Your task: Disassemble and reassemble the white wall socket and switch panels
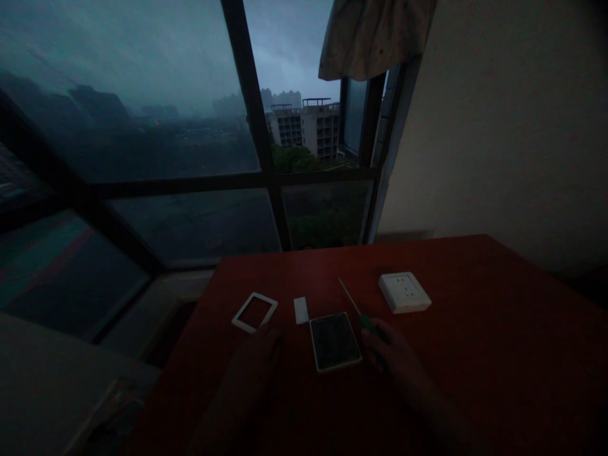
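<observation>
The room is very dark. My right hand is closed round the green handle of a screwdriver, whose thin shaft points away to the upper left. Just left of it lies a square switch body, dark side up. My left hand rests on the red table left of that square, near a white frame; its fingers are too dark to read. A small white piece lies between the frame and the square. A white wall socket sits further right.
The table's left edge drops off near a window sill. A large window with dark bars fills the back. A pale wall stands right, with a curtain above.
</observation>
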Available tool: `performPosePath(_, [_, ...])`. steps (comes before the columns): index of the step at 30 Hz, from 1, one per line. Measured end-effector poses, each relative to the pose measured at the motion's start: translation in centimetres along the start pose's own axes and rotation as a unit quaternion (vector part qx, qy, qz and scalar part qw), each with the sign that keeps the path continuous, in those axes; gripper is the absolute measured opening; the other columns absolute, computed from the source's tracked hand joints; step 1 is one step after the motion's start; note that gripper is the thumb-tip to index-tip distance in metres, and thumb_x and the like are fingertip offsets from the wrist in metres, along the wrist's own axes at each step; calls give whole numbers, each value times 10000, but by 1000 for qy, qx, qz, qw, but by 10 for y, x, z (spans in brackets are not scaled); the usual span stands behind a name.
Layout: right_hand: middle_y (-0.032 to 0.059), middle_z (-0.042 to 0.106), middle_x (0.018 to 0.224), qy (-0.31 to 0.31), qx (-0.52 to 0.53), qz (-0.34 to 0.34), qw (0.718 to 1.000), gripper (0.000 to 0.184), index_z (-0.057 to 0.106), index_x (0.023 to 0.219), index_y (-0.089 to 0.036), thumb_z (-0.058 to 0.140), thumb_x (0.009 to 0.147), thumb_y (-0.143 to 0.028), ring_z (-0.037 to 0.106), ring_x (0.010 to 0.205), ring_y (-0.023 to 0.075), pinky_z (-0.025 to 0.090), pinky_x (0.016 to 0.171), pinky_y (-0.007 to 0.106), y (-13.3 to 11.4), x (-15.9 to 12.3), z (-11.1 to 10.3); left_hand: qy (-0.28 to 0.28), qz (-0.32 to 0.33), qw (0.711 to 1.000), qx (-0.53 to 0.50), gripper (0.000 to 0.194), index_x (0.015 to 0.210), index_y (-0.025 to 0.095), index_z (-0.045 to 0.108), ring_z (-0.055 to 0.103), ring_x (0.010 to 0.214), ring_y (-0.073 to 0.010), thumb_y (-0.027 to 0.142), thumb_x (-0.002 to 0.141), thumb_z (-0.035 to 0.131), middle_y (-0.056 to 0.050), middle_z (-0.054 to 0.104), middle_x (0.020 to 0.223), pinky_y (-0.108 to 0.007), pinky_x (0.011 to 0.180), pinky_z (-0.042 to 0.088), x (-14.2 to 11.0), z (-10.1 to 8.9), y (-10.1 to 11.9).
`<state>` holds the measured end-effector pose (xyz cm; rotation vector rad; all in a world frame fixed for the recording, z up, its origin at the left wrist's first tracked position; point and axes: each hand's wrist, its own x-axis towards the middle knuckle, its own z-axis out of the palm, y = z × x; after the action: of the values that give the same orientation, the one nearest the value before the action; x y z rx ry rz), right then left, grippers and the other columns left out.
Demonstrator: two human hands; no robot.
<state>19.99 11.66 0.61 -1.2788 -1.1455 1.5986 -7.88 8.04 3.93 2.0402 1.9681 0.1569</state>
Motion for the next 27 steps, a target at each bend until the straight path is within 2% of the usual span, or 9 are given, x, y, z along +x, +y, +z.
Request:
performPosePath(6, [-51, 503, 616, -6, -14, 0, 1000, 366, 577, 974, -202, 601, 807, -527, 445, 512, 97, 339, 448, 209, 1, -2, -1, 26, 13, 999, -38, 255, 1029, 220, 616, 621, 953, -197, 140, 929, 395, -67, 643, 1069, -314, 841, 467, 0, 1, -1])
performPosePath(12, [-52, 505, 627, -5, -12, 1, 1000, 383, 578, 930, -208, 628, 770, -553, 446, 509, 98, 331, 448, 211, -1, -2, -1, 32, 31, 998, -42, 273, 1024, 235, 617, 628, 937, -186, 105, 900, 411, -53, 640, 1067, -299, 824, 472, 0, 2, -5])
performPosePath(19, [-52, 518, 640, 1, -7, 7, 1000, 383, 577, 939, -209, 628, 773, -550, 455, 524, 98, 338, 453, 208, -5, -4, 1, 110, 48, 991, -55, 195, 946, 218, 604, 630, 905, -202, 159, 892, 426, -49, 629, 1020, -317, 802, 495, 0, 2, -5])
performPosePath(22, [-56, 511, 616, -3, -9, 12, 1000, 398, 580, 940, -211, 632, 762, -564, 451, 511, 99, 331, 444, 207, -3, -4, 1, 127, 55, 988, -75, 192, 963, 236, 600, 625, 935, -212, 214, 920, 414, -42, 631, 1024, -333, 819, 496, 1, 0, -3])
performPosePath(27, [-53, 513, 633, -8, -1, 2, 1000, 388, 581, 934, -213, 633, 764, -558, 452, 514, 95, 334, 439, 202, 4, -1, -1, 118, 67, 984, -118, 187, 928, 234, 587, 625, 876, -204, 262, 950, 404, -35, 647, 961, -328, 783, 496, 1, -7, 12])
